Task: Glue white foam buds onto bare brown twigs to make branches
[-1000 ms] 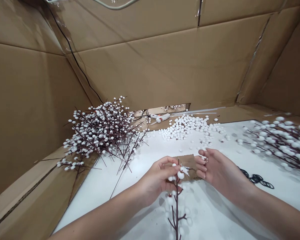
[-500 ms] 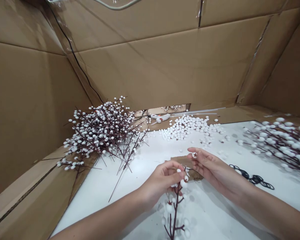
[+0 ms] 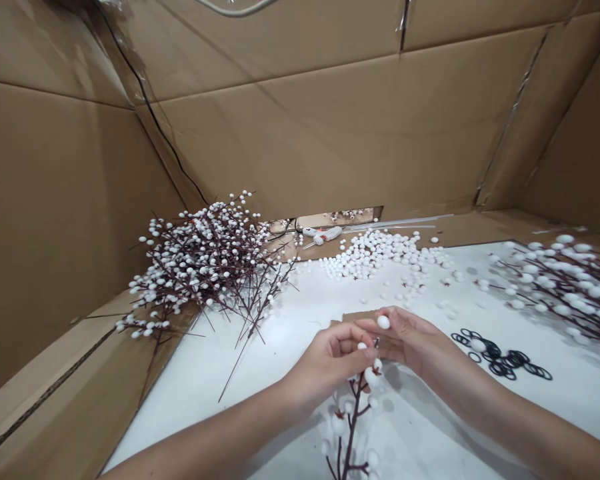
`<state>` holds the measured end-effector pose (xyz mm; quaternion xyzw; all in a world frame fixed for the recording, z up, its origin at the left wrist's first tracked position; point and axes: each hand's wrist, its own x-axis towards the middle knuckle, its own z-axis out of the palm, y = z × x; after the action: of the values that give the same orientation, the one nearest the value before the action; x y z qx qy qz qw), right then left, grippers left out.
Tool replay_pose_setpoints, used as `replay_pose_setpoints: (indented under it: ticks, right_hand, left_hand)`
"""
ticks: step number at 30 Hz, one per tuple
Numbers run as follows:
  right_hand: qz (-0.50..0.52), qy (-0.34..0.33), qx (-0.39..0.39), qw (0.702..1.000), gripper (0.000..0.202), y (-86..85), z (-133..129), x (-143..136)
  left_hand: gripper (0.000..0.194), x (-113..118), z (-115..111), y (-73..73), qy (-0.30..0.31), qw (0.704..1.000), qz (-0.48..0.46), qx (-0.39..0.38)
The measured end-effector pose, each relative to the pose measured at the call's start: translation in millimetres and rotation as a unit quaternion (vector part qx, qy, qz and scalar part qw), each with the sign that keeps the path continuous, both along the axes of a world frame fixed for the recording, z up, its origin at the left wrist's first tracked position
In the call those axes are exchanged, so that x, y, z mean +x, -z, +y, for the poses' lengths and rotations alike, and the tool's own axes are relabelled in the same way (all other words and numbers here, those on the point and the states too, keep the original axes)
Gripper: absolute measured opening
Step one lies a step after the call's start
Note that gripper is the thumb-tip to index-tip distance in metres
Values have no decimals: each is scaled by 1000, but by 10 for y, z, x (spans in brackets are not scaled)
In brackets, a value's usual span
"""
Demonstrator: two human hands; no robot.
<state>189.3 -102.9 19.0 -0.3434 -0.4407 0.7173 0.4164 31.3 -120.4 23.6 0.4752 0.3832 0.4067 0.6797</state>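
Observation:
My left hand (image 3: 330, 360) is closed around the upper part of a brown artificial berry branch (image 3: 351, 433), whose lower twigs point toward me. White berries with small reddish-brown caps sit along this branch. My right hand (image 3: 405, 340) pinches one loose white berry (image 3: 383, 322) between thumb and fingers, just above and right of the branch's tip. The fingers of both hands are very close, and some right fingertips are hidden behind the left hand. Under them lies a piece of brown cardboard (image 3: 360, 315) on the white tabletop (image 3: 300, 300).
A heap of berry branches (image 3: 200, 260) stands at the left. Loose white berries (image 3: 375, 253) are spread along the back, near a white glue gun (image 3: 323, 235) and clear glue sticks (image 3: 400, 223). Black rings (image 3: 505, 360) lie right, below more berry branches (image 3: 570, 287). Cardboard walls (image 3: 300, 133) enclose the table.
My right hand has come down and left toward the branch tip, turning the berry so its white side shows. My left hand has barely moved. More black rings are uncovered.

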Motion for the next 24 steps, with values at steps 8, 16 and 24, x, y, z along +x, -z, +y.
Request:
replay_pose_setpoints:
  ticks: [8, 16, 24]
  right_hand:
    - [-28, 12, 2, 1000, 33, 12, -31, -39]
    - [-37, 11, 11, 999, 35, -1, -42, -54]
    - [-25, 10, 15, 1000, 34, 19, -51, -68]
  left_hand:
    - [24, -3, 17, 69, 5, 999, -11, 31]
    - [28, 12, 12, 37, -11, 1000, -1, 14]
    - [26, 16, -5, 4, -11, 1000, -6, 8]
